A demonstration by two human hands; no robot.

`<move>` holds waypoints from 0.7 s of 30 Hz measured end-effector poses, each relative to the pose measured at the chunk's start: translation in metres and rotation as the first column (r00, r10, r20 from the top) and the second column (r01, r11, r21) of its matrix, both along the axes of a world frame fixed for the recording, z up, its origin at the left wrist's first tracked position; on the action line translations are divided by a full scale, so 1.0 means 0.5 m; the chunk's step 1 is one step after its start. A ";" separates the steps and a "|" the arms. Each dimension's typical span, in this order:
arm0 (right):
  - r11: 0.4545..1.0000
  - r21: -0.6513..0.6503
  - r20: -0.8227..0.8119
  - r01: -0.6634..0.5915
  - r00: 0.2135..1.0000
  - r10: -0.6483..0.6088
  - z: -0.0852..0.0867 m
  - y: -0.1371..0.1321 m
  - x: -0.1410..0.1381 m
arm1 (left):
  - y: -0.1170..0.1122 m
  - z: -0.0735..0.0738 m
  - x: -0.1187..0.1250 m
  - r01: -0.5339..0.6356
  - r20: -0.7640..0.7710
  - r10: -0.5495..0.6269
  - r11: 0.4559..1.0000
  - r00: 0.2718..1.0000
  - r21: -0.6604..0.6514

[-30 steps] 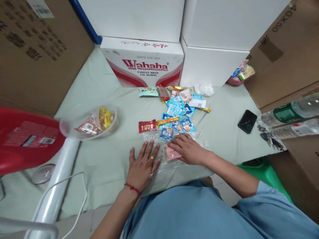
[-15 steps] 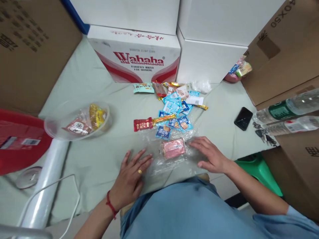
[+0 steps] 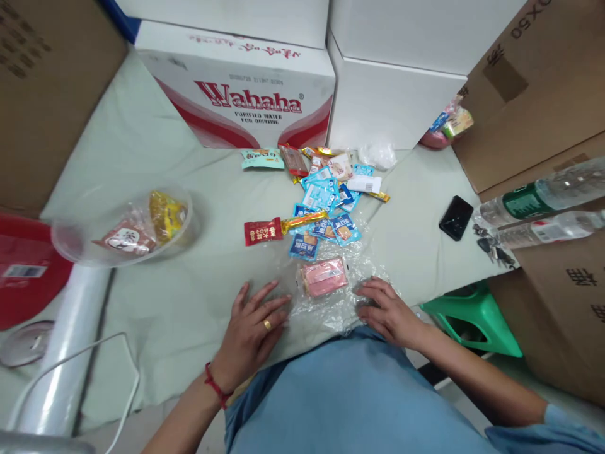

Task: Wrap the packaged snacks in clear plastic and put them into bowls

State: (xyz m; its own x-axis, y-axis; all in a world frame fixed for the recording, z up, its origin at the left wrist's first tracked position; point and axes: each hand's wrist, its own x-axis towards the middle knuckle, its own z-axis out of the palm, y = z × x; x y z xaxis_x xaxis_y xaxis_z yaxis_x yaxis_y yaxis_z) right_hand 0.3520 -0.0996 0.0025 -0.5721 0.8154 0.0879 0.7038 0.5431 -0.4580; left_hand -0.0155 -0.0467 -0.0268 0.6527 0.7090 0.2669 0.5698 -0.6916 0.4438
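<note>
A pink-wrapped snack packet (image 3: 324, 277) lies on a sheet of clear plastic film (image 3: 321, 314) near the table's front edge. To its left my left hand (image 3: 258, 325) rests with fingers spread, its fingertips at the film's left edge. My right hand (image 3: 388, 309) is on the other side, fingers apart, touching the film's right part. Neither hand holds anything. Just beyond the packet are small blue snack sachets (image 3: 303, 246), a red snack bar (image 3: 263, 231) and a thin yellow stick packet (image 3: 305, 221). More wrapped snacks (image 3: 321, 192) are heaped behind them.
At left stands a clear plastic bowl (image 3: 70, 249) with snack packets, beside a roll of film (image 3: 70, 353) and a white cable (image 3: 135, 388). A Wahaha carton (image 3: 246, 94) borders the back. Right are a black phone (image 3: 456, 217), keys (image 3: 494, 249), bottles (image 3: 529, 202) and a green stool (image 3: 477, 315).
My right hand has moved down and slightly left, toward the film's near right edge. My left hand has hardly moved. The camera view has shifted a little.
</note>
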 end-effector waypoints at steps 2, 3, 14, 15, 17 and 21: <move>0.997 -0.052 -0.057 -0.060 0.997 0.057 0.018 0.024 0.001 | 0.001 0.004 -0.002 -0.032 0.036 0.034 0.998 0.999 -0.052; 0.992 -0.088 -0.087 -0.093 0.993 0.085 0.028 0.039 0.000 | 0.003 0.006 -0.003 -0.054 0.054 0.058 0.995 0.997 -0.079; 0.953 -0.299 -0.061 -0.052 0.998 0.035 0.076 0.301 -0.027 | 0.071 -0.002 0.041 -0.328 0.227 0.408 0.889 0.884 -0.318; 0.946 -0.321 -0.061 -0.047 0.998 0.029 0.066 0.320 -0.030 | 0.075 -0.005 0.048 -0.374 0.226 0.460 0.864 0.859 -0.338; 0.924 -0.382 -0.052 -0.020 0.999 0.000 0.045 0.346 -0.035 | 0.078 -0.007 0.061 -0.450 0.206 0.545 0.812 0.813 -0.371; 0.902 -0.427 -0.016 0.055 0.997 -0.069 0.014 0.346 -0.037 | 0.066 0.010 0.071 -0.587 0.152 0.664 0.728 0.732 -0.353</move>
